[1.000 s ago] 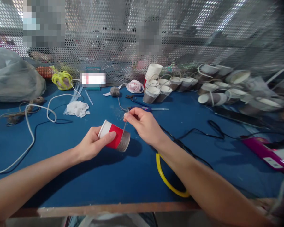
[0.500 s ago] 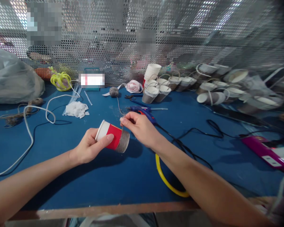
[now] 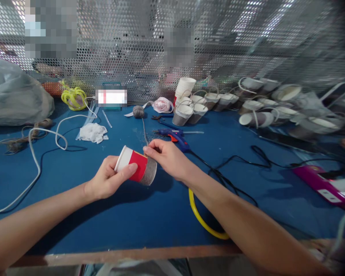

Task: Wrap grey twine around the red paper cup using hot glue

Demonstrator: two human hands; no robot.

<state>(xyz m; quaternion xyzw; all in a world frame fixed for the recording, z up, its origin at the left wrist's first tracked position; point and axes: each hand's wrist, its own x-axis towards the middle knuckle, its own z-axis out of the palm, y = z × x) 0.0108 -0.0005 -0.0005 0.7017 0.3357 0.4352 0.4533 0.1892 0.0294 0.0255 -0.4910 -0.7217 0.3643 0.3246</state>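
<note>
My left hand (image 3: 110, 178) is closed around a red and white paper cup (image 3: 137, 165), which it holds tilted above the table, rim to the left. Grey yarn wraps the base end of the cup in a band (image 3: 150, 171). My right hand (image 3: 161, 155) pinches the grey yarn (image 3: 145, 132) right by the cup's upper side. That strand runs back to a grey yarn ball (image 3: 138, 112). Just behind my right hand, a blue glue gun (image 3: 172, 134) lies on its side, with a clear glue stick at its rear.
Several yarn-wrapped cups with handles (image 3: 183, 114) stand at the back right, before a perforated metal screen (image 3: 149, 50). A purple power strip (image 3: 322, 186) and black cables lie right. A white cable (image 3: 36, 168), white scraps (image 3: 92, 133) and a plastic bag (image 3: 15, 94) are left.
My right hand has come slightly down and closer to the cup with the yarn pinched in it. My left hand and the cup have barely moved.
</note>
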